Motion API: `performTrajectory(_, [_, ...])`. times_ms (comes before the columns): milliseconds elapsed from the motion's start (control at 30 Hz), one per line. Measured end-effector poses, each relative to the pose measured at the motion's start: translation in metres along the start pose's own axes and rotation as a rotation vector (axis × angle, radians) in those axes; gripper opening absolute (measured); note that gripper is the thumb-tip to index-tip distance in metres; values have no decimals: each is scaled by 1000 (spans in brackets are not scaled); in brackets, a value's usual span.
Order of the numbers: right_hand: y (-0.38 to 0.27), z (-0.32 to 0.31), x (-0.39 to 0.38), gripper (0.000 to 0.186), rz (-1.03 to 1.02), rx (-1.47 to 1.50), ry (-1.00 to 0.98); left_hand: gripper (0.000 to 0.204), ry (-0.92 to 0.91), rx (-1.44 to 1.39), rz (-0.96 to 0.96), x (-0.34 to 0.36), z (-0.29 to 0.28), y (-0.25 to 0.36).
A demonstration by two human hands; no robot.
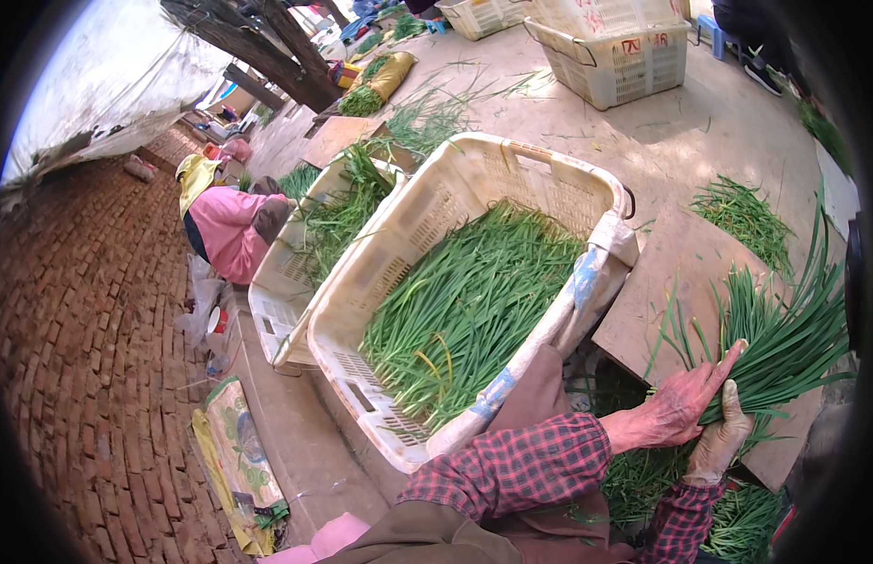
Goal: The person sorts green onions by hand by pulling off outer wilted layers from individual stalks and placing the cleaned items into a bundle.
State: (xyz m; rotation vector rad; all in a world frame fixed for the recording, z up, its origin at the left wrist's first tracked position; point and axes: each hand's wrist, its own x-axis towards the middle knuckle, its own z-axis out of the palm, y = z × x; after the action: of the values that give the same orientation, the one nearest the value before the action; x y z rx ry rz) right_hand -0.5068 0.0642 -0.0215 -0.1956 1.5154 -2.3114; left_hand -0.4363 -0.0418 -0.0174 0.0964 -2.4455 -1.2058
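Note:
At the lower right, my left hand (671, 409) and my right hand (723, 437) grip a bunch of long green chive-like leaves (775, 334) by its lower end, their fingers closed round it. The bunch fans up and right over a worn board (671, 273). Just left of my hands stands a white plastic crate (540, 169), lined along its right side with a pale sheet and holding a layer of the same greens (465, 291). Loose greens (742, 512) lie below my hands, partly hidden by my checked sleeves.
Behind the crate stands another crate (272, 324) of greens, beside a seated person (225, 226) in pink. Stacked crates (615, 75) stand at the back. More greens (737, 211) lie at right. A brick floor (89, 357), tree trunks (277, 56) and a printed sack (239, 461) are at left.

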Motion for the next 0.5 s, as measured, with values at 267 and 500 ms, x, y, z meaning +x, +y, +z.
performTrajectory(267, [-18, 13, -32, 60, -71, 32, -75, 116, -16, -208, -66, -21, 15, -2])
performTrajectory(500, [-40, 9, -65, 58, -91, 187, 18, 104, 34, 42, 122, -30, -3, 28])
